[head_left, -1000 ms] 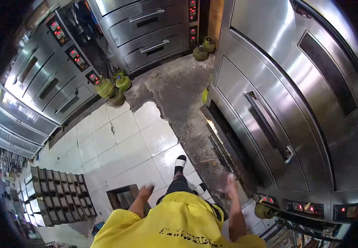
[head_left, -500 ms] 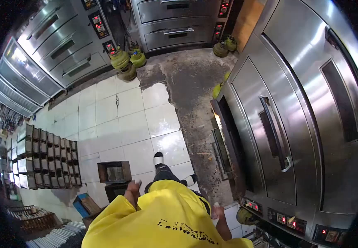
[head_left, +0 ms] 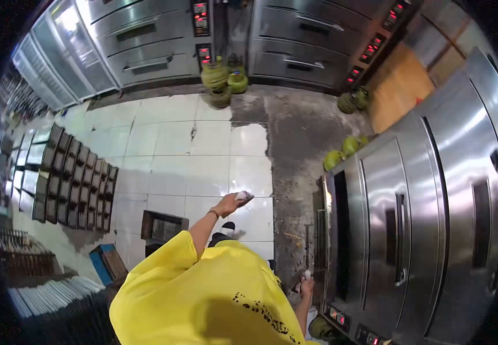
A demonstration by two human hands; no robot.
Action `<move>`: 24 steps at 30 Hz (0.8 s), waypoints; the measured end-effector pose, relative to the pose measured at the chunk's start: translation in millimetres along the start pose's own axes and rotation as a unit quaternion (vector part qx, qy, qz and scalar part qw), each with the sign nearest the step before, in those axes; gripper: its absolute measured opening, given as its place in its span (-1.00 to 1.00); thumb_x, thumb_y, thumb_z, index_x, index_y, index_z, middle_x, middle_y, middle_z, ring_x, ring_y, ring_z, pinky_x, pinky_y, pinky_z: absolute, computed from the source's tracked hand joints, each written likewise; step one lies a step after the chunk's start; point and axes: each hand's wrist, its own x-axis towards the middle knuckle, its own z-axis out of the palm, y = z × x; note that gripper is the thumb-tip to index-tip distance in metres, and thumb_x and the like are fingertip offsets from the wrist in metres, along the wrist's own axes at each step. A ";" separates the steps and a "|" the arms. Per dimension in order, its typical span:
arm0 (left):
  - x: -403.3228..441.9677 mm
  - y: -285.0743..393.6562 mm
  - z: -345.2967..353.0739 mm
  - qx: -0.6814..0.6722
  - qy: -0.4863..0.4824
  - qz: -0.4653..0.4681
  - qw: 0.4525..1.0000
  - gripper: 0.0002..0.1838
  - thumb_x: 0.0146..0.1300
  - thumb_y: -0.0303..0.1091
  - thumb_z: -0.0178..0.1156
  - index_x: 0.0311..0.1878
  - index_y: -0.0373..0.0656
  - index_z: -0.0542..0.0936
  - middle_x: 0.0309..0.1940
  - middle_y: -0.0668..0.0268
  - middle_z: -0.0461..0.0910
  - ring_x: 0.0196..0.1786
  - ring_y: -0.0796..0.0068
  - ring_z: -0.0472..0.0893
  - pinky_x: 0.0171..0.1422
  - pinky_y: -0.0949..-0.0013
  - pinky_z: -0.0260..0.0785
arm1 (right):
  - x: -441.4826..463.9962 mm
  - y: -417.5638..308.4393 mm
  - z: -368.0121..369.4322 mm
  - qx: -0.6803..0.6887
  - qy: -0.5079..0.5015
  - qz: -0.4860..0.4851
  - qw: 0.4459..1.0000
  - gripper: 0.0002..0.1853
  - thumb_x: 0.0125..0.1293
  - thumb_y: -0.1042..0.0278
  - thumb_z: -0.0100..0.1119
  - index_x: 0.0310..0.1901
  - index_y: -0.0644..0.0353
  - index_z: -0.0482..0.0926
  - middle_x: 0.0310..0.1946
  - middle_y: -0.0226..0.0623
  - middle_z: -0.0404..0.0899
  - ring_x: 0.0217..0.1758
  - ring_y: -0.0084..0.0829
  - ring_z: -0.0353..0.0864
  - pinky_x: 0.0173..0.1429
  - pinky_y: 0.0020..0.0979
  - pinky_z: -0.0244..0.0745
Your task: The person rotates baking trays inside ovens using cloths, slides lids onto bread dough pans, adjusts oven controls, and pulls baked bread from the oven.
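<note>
My left hand (head_left: 226, 204) reaches forward over the white floor tiles, closed on a pale, crumpled cloth-like piece (head_left: 243, 196). Low on the right is my right hand (head_left: 304, 287), also closed, with a small whitish cloth-like piece (head_left: 307, 275) sticking out of it. That hand is nearest to the steel deck oven (head_left: 378, 230), in front of its lower left side, and appears apart from it. The oven's door handles and dark windows show. What exactly the pale pieces are is too small to tell.
Stacked loaf tins (head_left: 76, 181) stand on the left, and a dark metal box (head_left: 149, 225) sits on the floor nearby. A blue-sided box (head_left: 100, 265) lies closer. More ovens (head_left: 145, 43) line the back, with green gas cylinders (head_left: 215, 80) before them. The dark floor strip is rough.
My left hand has risen from beside the box and swung forward to the right. My right hand has moved forward toward the oven side. The view has turned left, bringing the back ovens rightward.
</note>
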 end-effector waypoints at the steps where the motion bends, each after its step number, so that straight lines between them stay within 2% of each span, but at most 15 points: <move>1: 1.7 -32.6 1.0 0.038 -0.008 -0.050 0.998 -0.58 0.36 -0.07 0.07 0.17 -0.07 0.56 -0.01 0.05 0.65 0.07 0.00 0.60 0.15 0.13 0.42 | -19.8 -10.2 7.6 -0.006 -0.006 -0.004 1.000 -0.67 0.34 0.38 0.20 0.10 0.25 0.55 -0.10 -0.17 0.65 -0.01 -0.26 0.60 0.02 -0.25 0.46; 2: -0.9 -75.9 10.1 0.012 0.053 -0.010 0.998 -0.58 0.36 -0.01 0.07 0.07 -0.11 0.60 -0.08 0.02 0.67 0.05 -0.03 0.61 0.12 0.10 0.41 | -52.0 -30.7 18.2 -0.035 0.008 0.010 0.999 -0.68 0.33 0.37 0.21 0.09 0.27 0.57 -0.12 -0.17 0.64 -0.04 -0.26 0.59 -0.01 -0.25 0.46; 3: -14.1 -87.1 -3.6 0.055 0.004 0.012 0.998 -0.53 0.36 0.08 0.05 0.04 -0.10 0.61 -0.05 -0.03 0.65 0.08 -0.05 0.59 0.14 0.05 0.40 | -56.4 -29.8 28.6 -0.050 0.016 0.017 0.998 -0.68 0.32 0.37 0.22 0.08 0.27 0.57 -0.13 -0.16 0.64 -0.05 -0.26 0.59 -0.02 -0.26 0.46; 4: -32.3 -90.0 -19.7 0.096 -0.058 -0.129 0.985 -0.46 0.35 0.17 0.01 0.05 -0.10 0.60 0.05 -0.06 0.60 0.12 -0.09 0.55 0.19 -0.01 0.38 | -61.1 -29.4 39.1 -0.065 0.023 0.025 0.997 -0.68 0.32 0.37 0.22 0.07 0.28 0.58 -0.13 -0.16 0.64 -0.06 -0.26 0.59 -0.04 -0.26 0.46; 5: -41.1 -139.3 -17.8 0.152 -0.080 -0.081 0.982 -0.30 0.29 0.27 0.01 0.09 -0.24 0.58 0.10 -0.14 0.56 0.14 -0.19 0.52 0.23 -0.02 0.37 | -33.8 18.2 43.1 -0.134 0.010 -0.052 0.990 -0.77 0.35 0.40 0.10 0.00 0.24 0.57 -0.37 -0.24 0.54 -0.30 -0.28 0.56 -0.30 -0.24 0.41; 6: -60.9 -178.1 -20.4 0.180 -0.055 -0.145 0.971 -0.26 0.27 0.31 0.02 0.10 -0.26 0.58 0.11 -0.11 0.56 0.15 -0.15 0.53 0.24 -0.01 0.38 | -21.1 43.7 47.9 -0.203 -0.002 -0.126 0.971 -0.82 0.38 0.44 -0.02 -0.08 0.19 0.56 -0.61 -0.32 0.45 -0.54 -0.31 0.53 -0.56 -0.22 0.36; 7: -77.7 -193.4 -33.1 0.205 -0.106 -0.194 0.954 -0.25 0.25 0.33 0.05 0.09 -0.25 0.59 0.10 -0.09 0.58 0.18 -0.12 0.53 0.27 0.00 0.37 | -23.7 49.4 51.2 -0.235 -0.025 -0.146 0.961 -0.81 0.39 0.42 -0.02 -0.06 0.21 0.55 -0.58 -0.30 0.46 -0.50 -0.29 0.54 -0.52 -0.21 0.37; 8: -87.9 -271.9 -22.5 0.249 -0.130 -0.205 0.938 -0.28 0.21 0.31 0.11 0.06 -0.23 0.60 0.08 -0.07 0.60 0.15 -0.10 0.56 0.24 0.02 0.41 | -33.0 45.5 56.5 -0.250 -0.042 -0.142 0.957 -0.80 0.39 0.40 -0.02 -0.05 0.22 0.55 -0.54 -0.28 0.47 -0.47 -0.28 0.54 -0.48 -0.20 0.38; 9: -112.9 -212.6 -57.4 0.285 -0.173 -0.264 0.905 -0.54 0.30 0.05 0.13 0.06 -0.09 0.64 0.05 0.06 0.64 0.11 0.03 0.62 0.20 0.10 0.46 | -39.8 44.8 60.9 -0.264 -0.062 -0.141 0.952 -0.79 0.40 0.37 -0.02 -0.04 0.23 0.55 -0.50 -0.26 0.47 -0.43 -0.26 0.54 -0.44 -0.19 0.39; 10: -126.7 -272.4 -49.0 0.231 -0.113 -0.322 0.911 -0.61 0.26 -0.03 0.16 0.01 -0.06 0.66 0.04 0.05 0.65 0.09 0.05 0.64 0.13 0.08 0.50 | -45.5 39.9 66.2 -0.268 -0.078 -0.141 0.950 -0.77 0.40 0.35 -0.02 -0.03 0.24 0.54 -0.47 -0.24 0.48 -0.39 -0.25 0.54 -0.40 -0.19 0.40; 12: -151.5 -274.6 -72.5 0.215 -0.143 -0.328 0.908 -0.59 0.20 0.04 0.20 -0.09 -0.06 0.70 -0.04 0.02 0.67 0.08 0.01 0.64 0.10 0.05 0.51 | -52.4 24.9 76.5 -0.276 -0.098 -0.149 0.944 -0.74 0.41 0.31 -0.02 0.00 0.26 0.53 -0.39 -0.20 0.49 -0.32 -0.22 0.55 -0.31 -0.17 0.42; 16: -177.9 -293.8 -74.8 0.118 0.020 -0.355 0.927 -0.55 0.23 0.09 0.18 -0.05 -0.08 0.69 0.00 0.03 0.66 0.10 -0.01 0.62 0.15 0.06 0.48 | -60.1 -4.5 89.8 -0.287 -0.126 -0.174 0.934 -0.67 0.44 0.23 -0.02 0.04 0.31 0.52 -0.24 -0.13 0.52 -0.18 -0.16 0.56 -0.15 -0.14 0.46; 19: -168.5 -280.9 -71.4 0.091 0.028 -0.367 0.925 -0.51 0.22 0.10 0.20 0.00 -0.09 0.67 0.03 0.01 0.64 0.14 -0.02 0.59 0.20 0.09 0.46 | -63.9 -35.9 90.4 -0.277 -0.128 -0.212 0.928 -0.61 0.45 0.17 -0.03 0.08 0.34 0.51 -0.13 -0.07 0.54 -0.07 -0.12 0.57 -0.03 -0.12 0.49; 22: -144.5 -301.5 -62.0 0.068 0.021 -0.296 0.952 -0.43 0.21 0.11 0.23 0.08 -0.17 0.62 0.08 -0.06 0.60 0.19 -0.06 0.55 0.24 0.09 0.42 | -25.3 -58.3 86.8 -0.237 -0.060 -0.247 0.938 -0.55 0.47 0.11 -0.03 0.12 0.37 0.49 -0.02 -0.01 0.56 0.03 -0.07 0.58 0.09 -0.10 0.52; 24: -117.5 -297.9 -55.9 0.088 0.015 -0.329 0.940 -0.37 0.22 0.10 0.24 0.11 -0.29 0.58 0.07 -0.18 0.57 0.20 -0.13 0.52 0.25 0.06 0.40 | 61.3 -32.3 81.2 -0.247 0.062 -0.239 0.937 -0.67 0.24 0.44 0.01 -0.02 0.42 0.58 -0.14 0.17 0.65 -0.03 0.06 0.66 -0.06 -0.07 0.48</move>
